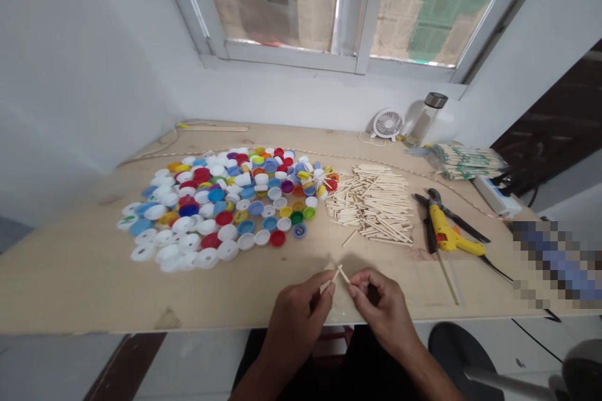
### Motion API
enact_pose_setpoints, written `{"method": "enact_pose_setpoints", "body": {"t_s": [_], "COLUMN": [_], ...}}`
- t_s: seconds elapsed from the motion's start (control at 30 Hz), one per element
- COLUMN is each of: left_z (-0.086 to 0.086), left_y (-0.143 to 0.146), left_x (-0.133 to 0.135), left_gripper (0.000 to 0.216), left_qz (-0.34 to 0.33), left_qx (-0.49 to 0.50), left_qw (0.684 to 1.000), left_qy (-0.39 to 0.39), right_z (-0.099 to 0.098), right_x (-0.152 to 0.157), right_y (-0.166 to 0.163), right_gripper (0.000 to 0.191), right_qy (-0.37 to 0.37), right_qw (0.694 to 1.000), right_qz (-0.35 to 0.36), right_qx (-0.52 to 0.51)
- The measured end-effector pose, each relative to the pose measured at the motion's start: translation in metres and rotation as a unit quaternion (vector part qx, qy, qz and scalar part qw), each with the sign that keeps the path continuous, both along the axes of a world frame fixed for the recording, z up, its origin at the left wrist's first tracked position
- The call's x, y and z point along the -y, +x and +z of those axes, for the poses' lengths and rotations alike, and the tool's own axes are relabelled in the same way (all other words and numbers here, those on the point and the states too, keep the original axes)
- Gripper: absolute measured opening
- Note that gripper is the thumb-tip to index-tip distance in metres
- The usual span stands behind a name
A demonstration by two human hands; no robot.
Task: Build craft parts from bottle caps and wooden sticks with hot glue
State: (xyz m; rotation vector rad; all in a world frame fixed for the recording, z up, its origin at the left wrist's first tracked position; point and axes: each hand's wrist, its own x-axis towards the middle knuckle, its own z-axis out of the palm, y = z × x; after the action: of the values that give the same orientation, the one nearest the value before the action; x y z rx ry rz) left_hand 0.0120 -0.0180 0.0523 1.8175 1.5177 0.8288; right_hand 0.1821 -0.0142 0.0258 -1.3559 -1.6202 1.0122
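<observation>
My left hand (301,310) and my right hand (379,304) meet near the front edge of the wooden table (70,276). Each pinches a short wooden stick (339,274), and the two sticks touch at their tips in a small V. Beyond my hands lies a pile of short wooden sticks (371,203). To its left spreads a wide heap of plastic bottle caps (221,207) in white, blue, red and yellow.
A yellow glue gun (446,232) and black pliers (429,225) lie right of the stick pile. A small white fan (388,123), a bottle (426,116), a bag of sticks (463,161) and a power strip (496,195) stand at the back right.
</observation>
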Motion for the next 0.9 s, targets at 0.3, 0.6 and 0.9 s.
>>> {"method": "enact_pose_setpoints", "body": {"t_s": [0.3,0.6,0.9], "left_z": [-0.012,-0.019,-0.021], "left_y": [-0.002,0.007,0.007], "left_x": [-0.002,-0.005,-0.006], "left_gripper": [0.027,0.019,0.018], "left_qz": [-0.004,0.014,0.018], "left_qx": [-0.120,-0.215,-0.222], "left_qw": [0.985,0.958,0.955], "left_qy": [0.123,0.189,0.196], "right_z": [0.005,0.001,-0.002], "right_x": [-0.007,-0.013,-0.013], "right_y": [0.007,0.008,0.008], "right_gripper": [0.014,0.017,0.019], "right_qy": [0.230,0.275,0.276], "right_qw": [0.946,0.894,0.884], "right_qz": [0.004,-0.001,0.006], "right_qx": [0.229,0.353,0.376]}}
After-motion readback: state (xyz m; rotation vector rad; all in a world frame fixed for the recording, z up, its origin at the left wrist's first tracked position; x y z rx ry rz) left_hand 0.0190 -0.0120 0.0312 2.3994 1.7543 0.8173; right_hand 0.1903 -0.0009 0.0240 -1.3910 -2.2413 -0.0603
